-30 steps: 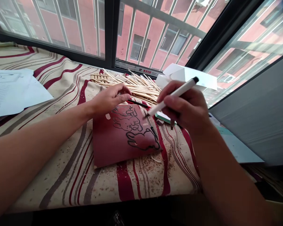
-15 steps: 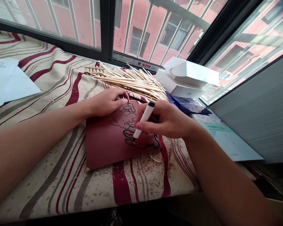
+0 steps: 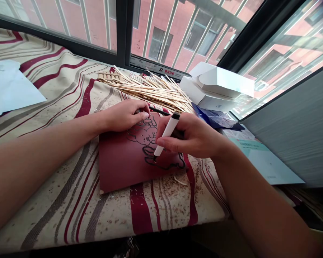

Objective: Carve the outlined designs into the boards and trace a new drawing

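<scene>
My right hand (image 3: pixel 195 136) is closed around a white marker (image 3: pixel 167 136) with a black end, tilted, its dark tip down at a thick black outline. The outline belongs to a cartoon-like line drawing (image 3: pixel 148 138) on a dark red board (image 3: pixel 118 161), which lies flat on the striped cloth. At the board's far edge rests my left hand (image 3: pixel 129 114), fingers curled and thumb against the board. Just past those fingertips a thin black stick (image 3: pixel 158 110) shows; whether the hand touches it I cannot tell. My right hand hides part of the drawing.
Beyond the board lies a pile of thin wooden sticks (image 3: pixel 150 87). A white box (image 3: pixel 215 91), a dark blue packet (image 3: pixel 215 120) and a pale green booklet (image 3: pixel 261 157) are at right. White papers (image 3: pixel 13 87) lie left. Crumbs dot the striped cloth (image 3: pixel 61 200); windows stand behind.
The whole view has shifted slightly, so things sit a little farther right. Marker and hands keep nearly the same places on the board.
</scene>
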`<state>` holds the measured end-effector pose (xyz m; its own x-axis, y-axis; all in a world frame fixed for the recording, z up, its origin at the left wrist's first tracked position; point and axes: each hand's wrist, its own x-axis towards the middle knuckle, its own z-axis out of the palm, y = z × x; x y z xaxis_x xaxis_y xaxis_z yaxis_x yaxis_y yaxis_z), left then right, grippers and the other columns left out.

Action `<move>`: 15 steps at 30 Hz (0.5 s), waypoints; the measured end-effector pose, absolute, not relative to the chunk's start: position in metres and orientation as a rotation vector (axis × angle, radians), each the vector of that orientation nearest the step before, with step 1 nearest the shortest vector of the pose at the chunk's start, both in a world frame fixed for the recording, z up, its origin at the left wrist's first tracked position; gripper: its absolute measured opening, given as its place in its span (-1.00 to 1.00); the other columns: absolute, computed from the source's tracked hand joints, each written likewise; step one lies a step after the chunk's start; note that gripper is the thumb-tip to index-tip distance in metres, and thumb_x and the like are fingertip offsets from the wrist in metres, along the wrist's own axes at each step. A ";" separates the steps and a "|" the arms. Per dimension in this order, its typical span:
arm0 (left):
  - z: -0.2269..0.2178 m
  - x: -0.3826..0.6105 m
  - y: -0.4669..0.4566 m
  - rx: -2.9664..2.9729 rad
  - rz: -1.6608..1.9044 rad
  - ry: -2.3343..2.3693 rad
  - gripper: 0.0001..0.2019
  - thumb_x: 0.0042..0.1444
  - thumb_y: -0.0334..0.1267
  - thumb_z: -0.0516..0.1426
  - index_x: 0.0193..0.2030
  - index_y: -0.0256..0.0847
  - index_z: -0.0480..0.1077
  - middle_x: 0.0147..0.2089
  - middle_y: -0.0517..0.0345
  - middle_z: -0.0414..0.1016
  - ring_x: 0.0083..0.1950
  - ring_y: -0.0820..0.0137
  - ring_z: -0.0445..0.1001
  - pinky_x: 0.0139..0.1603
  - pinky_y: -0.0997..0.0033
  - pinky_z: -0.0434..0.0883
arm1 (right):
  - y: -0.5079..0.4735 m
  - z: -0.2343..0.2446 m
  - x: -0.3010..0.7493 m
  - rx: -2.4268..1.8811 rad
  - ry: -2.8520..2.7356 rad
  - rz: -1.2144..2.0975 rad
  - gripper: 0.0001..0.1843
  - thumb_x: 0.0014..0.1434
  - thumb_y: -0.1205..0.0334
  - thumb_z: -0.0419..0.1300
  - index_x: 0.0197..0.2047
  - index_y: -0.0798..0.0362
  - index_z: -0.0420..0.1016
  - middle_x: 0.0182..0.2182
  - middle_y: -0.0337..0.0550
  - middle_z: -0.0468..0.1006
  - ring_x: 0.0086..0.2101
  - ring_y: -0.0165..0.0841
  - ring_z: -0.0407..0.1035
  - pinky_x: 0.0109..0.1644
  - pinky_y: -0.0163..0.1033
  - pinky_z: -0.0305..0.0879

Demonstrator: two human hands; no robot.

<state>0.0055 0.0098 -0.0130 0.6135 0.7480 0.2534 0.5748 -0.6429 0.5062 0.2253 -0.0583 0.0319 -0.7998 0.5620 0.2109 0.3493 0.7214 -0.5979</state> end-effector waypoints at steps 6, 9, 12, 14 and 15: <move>-0.013 0.006 0.009 2.467 0.625 1.054 -0.67 0.21 -0.12 0.00 -0.12 -0.27 0.48 -0.11 0.05 0.60 -0.09 0.25 0.53 0.00 0.30 0.38 | -0.058 0.032 0.226 -0.698 -2.538 0.778 -0.79 0.30 0.22 0.23 -0.34 0.17 0.48 -0.50 -0.31 0.35 -0.47 -0.53 0.14 -0.39 -0.34 0.07; -0.013 0.006 0.009 2.461 0.627 1.048 -0.66 0.21 -0.10 0.00 -0.11 -0.28 0.48 -0.11 0.03 0.60 -0.07 0.24 0.53 0.02 0.29 0.38 | -0.059 0.033 0.225 -0.659 -2.545 0.808 -0.81 0.29 0.26 0.24 -0.35 0.16 0.49 -0.47 -0.29 0.39 -0.44 -0.52 0.19 -0.37 -0.35 0.10; -0.013 0.006 0.009 2.456 0.614 1.056 -0.65 0.21 -0.09 -0.01 -0.11 -0.28 0.48 -0.12 0.02 0.60 -0.08 0.23 0.53 0.02 0.28 0.39 | -0.060 0.033 0.225 -0.698 -2.536 0.797 -0.80 0.30 0.24 0.24 -0.34 0.17 0.50 -0.48 -0.29 0.38 -0.45 -0.52 0.18 -0.38 -0.34 0.08; -0.013 0.005 0.009 2.457 0.610 1.057 -0.65 0.22 -0.10 -0.01 -0.11 -0.28 0.48 -0.12 0.02 0.60 -0.08 0.23 0.54 0.03 0.28 0.39 | -0.060 0.033 0.224 -0.704 -2.531 0.791 -0.79 0.30 0.23 0.24 -0.34 0.17 0.50 -0.49 -0.30 0.37 -0.47 -0.53 0.15 -0.39 -0.34 0.07; -0.013 0.005 0.009 2.458 0.609 1.056 -0.65 0.22 -0.10 -0.01 -0.11 -0.28 0.48 -0.12 0.03 0.60 -0.07 0.24 0.54 0.03 0.29 0.39 | -0.060 0.032 0.224 -0.688 -2.534 0.789 -0.78 0.30 0.23 0.24 -0.35 0.17 0.51 -0.49 -0.30 0.37 -0.47 -0.53 0.15 -0.38 -0.34 0.08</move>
<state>0.0054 0.0091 -0.0131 0.6204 0.7487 0.2333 0.5768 -0.6372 0.5111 0.2243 -0.0600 0.0324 -0.8004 0.5575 0.2206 0.3336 0.7199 -0.6087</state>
